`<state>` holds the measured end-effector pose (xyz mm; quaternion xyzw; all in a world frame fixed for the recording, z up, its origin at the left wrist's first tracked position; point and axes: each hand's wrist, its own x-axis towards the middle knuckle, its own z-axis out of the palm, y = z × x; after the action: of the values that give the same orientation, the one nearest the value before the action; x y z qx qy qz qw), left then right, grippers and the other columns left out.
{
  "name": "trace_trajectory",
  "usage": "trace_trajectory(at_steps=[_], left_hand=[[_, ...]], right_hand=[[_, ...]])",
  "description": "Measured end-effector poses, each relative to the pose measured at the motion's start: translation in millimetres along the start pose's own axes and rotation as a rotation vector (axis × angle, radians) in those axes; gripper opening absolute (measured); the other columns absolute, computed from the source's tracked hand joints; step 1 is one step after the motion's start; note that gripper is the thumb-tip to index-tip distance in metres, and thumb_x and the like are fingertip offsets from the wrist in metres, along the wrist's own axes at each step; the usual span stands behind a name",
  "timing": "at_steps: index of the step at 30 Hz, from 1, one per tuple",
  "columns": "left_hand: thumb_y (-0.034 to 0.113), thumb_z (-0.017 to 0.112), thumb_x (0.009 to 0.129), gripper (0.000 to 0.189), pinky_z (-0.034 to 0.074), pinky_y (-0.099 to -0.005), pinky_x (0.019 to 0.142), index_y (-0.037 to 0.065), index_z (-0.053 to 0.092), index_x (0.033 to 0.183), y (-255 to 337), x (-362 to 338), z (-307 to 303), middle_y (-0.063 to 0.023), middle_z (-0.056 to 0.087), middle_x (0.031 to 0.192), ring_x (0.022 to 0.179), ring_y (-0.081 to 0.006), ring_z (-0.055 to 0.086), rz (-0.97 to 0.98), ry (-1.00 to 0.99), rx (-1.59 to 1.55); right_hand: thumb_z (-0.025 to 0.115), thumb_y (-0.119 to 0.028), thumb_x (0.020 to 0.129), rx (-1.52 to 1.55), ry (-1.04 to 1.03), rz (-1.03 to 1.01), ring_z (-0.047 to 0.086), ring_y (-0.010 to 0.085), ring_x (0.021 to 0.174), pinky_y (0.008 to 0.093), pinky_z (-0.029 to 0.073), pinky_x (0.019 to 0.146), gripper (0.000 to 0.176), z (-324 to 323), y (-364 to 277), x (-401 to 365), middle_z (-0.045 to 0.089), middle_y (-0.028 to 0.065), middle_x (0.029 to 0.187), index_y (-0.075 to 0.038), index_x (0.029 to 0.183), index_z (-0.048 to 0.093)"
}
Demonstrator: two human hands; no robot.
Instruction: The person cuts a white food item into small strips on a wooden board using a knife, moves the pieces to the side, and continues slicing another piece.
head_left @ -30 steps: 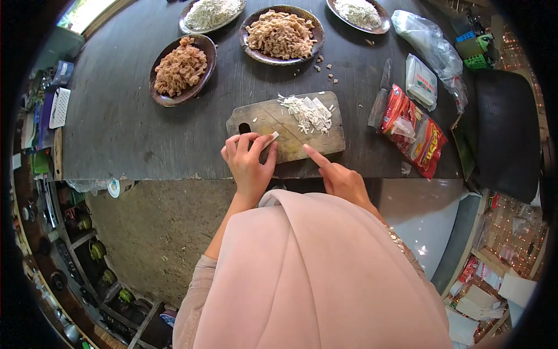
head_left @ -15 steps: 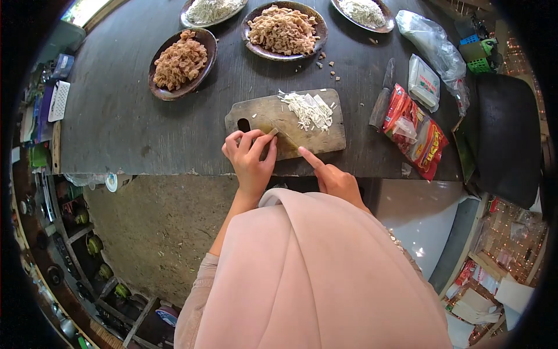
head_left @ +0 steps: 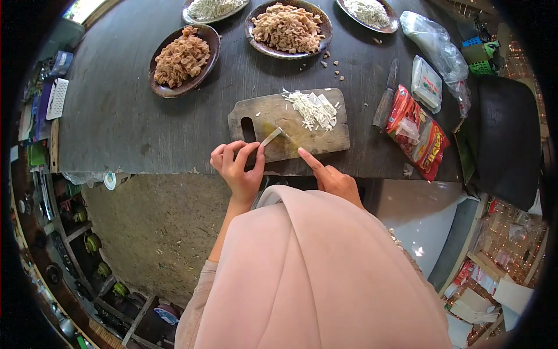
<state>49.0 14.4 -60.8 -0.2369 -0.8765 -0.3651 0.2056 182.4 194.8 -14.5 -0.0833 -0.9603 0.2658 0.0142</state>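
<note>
A wooden cutting board (head_left: pixel 317 139) lies at the table's near edge, with a heap of thin white strips (head_left: pixel 314 110) on its right half. My left hand (head_left: pixel 239 168) is at the board's lower left and pinches the end of a pale flat strip (head_left: pixel 271 137). On the right, my right hand (head_left: pixel 334 177) is closed with its index finger stretched along a knife (head_left: pixel 289 139), whose thin blade points up and left to the strip's far end. The knife's handle is hidden under the hand.
Plates of brown pieces (head_left: pixel 185 58) (head_left: pixel 288 29) and white shreds (head_left: pixel 367 11) stand across the back. At the right lie another knife (head_left: pixel 385 96), a red packet (head_left: pixel 415 134), a white pack (head_left: pixel 426 84) and a clear plastic bag (head_left: pixel 436 43).
My left hand has moved left and slightly down, and more of the pale strip shows between it and the blade. My right hand has barely moved.
</note>
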Motion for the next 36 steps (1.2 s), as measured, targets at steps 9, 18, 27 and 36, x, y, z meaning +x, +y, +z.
trace_trajectory(at_steps=[9,18,27,36], left_hand=[[0.011,0.084,0.074,0.041,0.034,-0.0401,0.099,0.016,0.07,0.113,-3,2,1,-0.0038,0.057,0.113,0.114,-0.0257,0.045,-0.125,-0.037,-0.049],[0.014,0.084,0.075,0.048,0.03,-0.0439,0.104,0.017,0.067,0.12,-5,3,0,-0.006,0.054,0.121,0.12,-0.0279,0.042,-0.113,-0.031,-0.048],[0.015,0.084,0.075,0.05,0.028,-0.045,0.105,0.017,0.066,0.121,-5,3,0,-0.0061,0.055,0.121,0.122,-0.0275,0.044,-0.114,-0.027,-0.056],[0.015,0.084,0.075,0.049,0.028,-0.0447,0.106,0.017,0.066,0.121,-4,3,0,-0.0059,0.056,0.122,0.122,-0.0281,0.045,-0.13,-0.032,-0.058]], right_hand=[[0.064,-0.002,0.084,0.045,0.053,0.016,0.054,0.0221,0.046,0.039,0.05,0.047,0.083,2,-8,4,0.047,0.0059,0.062,-0.033,0.157,0.039],[0.064,-0.003,0.088,0.004,0.059,-0.002,0.055,0.0238,0.047,0.0396,0.051,0.048,0.079,5,-11,9,0.047,0.0064,0.062,-0.035,0.156,0.039],[0.063,-0.001,0.087,0.039,0.075,0.011,0.057,0.0259,0.049,0.042,0.051,0.048,0.081,11,-9,15,0.049,0.0071,0.062,-0.037,0.156,0.039],[0.062,0.001,0.086,0.013,0.067,0.011,0.06,0.0279,0.051,0.0431,0.052,0.05,0.082,14,-2,23,0.051,0.0079,0.063,-0.038,0.156,0.039]])
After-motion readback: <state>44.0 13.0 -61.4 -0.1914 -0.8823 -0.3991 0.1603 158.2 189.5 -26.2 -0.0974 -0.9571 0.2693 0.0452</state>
